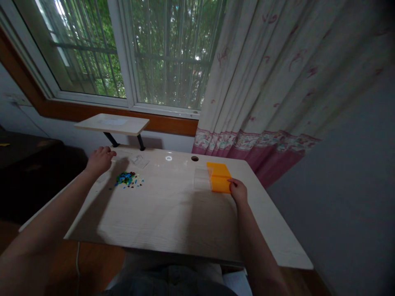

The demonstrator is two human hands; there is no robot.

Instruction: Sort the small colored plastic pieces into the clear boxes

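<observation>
Head view: at far left, one left hand (100, 159) hangs over the back left part of the desk (166, 213), fingers bent; whether they pinch anything I cannot tell. Just behind and to its right stands one raised shelf (132, 126) on two black legs. Next comes one heap of small coloured pieces (125, 179), too many and too small to count, with strays around it, and behind it clear plastic (140, 161), its pieces hard to count. A broad stretch of desk top spans the middle and runs to the front edge. Past one round hole (194, 158) near the back edge, one clear panel (202, 179) meets the left side of one orange piece (219, 181). The right hand (238, 191) grips that piece's right edge between thumb and fingers, with desk top between it and the slanting right edge.
</observation>
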